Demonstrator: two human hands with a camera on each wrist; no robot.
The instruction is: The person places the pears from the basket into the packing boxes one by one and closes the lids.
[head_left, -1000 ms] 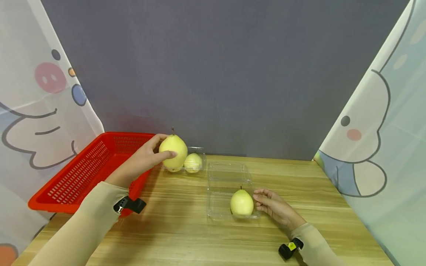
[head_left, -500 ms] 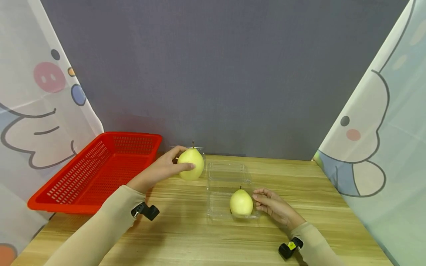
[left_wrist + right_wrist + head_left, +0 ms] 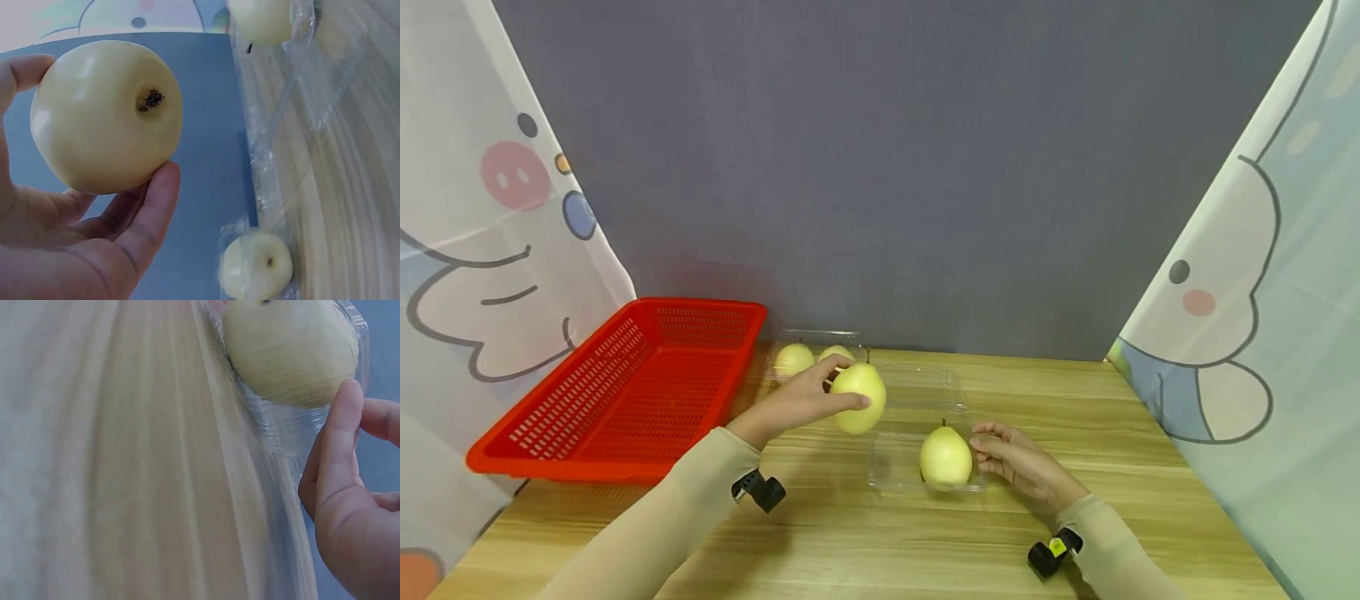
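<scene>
**Pear in your left hand, at the open clear box**

Your left hand (image 3: 801, 402) grasps a yellow pear (image 3: 858, 397) off the table, thumb on one side and fingers curled round the other. In the left wrist view the pear's (image 3: 106, 115) blossom end faces the camera, with the fingers (image 3: 147, 219) cupped beneath it. The pear hangs at the left edge of the clear plastic box (image 3: 917, 392), at about 10 o'clock from the second pear (image 3: 945, 456), which sits upright in the box's near half.

Your right hand (image 3: 1018, 468) lies at 3 o'clock of that seated pear. Its fingers are loosely bent and the fingertips (image 3: 340, 434) touch the box wall (image 3: 281, 428) just beside the fruit (image 3: 290, 350); whether they pinch the rim, you cannot tell from these views.

At 11 o'clock from the held pear, two more pears (image 3: 793, 359) rest in another clear container (image 3: 817, 337) against the grey backdrop. The red mesh basket (image 3: 617, 392) stands at 9 o'clock on the wooden table (image 3: 925, 542).
</scene>
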